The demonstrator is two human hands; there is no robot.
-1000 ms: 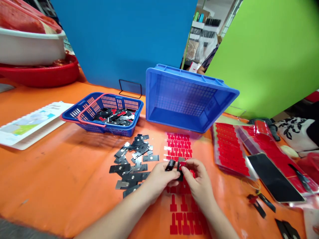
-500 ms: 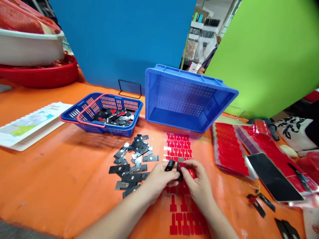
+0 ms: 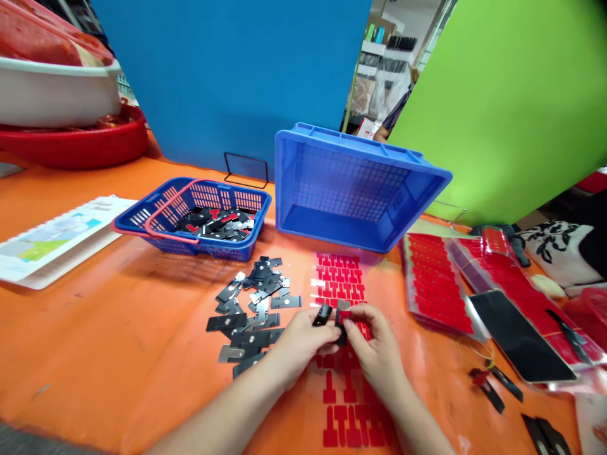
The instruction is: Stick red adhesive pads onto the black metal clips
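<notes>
While both hands, left hand and right hand, meet fingertip to fingertip, they pinch a black metal piece between them.

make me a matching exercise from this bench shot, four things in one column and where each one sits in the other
Things:
1. small black metal piece
2. loose pile of metal pieces
3. small blue basket
4. phone

Places:
A. on the red sheets at the right side of the table
B. pinched between the left hand and the right hand
C. at the back left, in front of the blue panel
D. spread on the orange table just left of the hands

Pairs: 1-B, 2-D, 3-C, 4-A
</notes>
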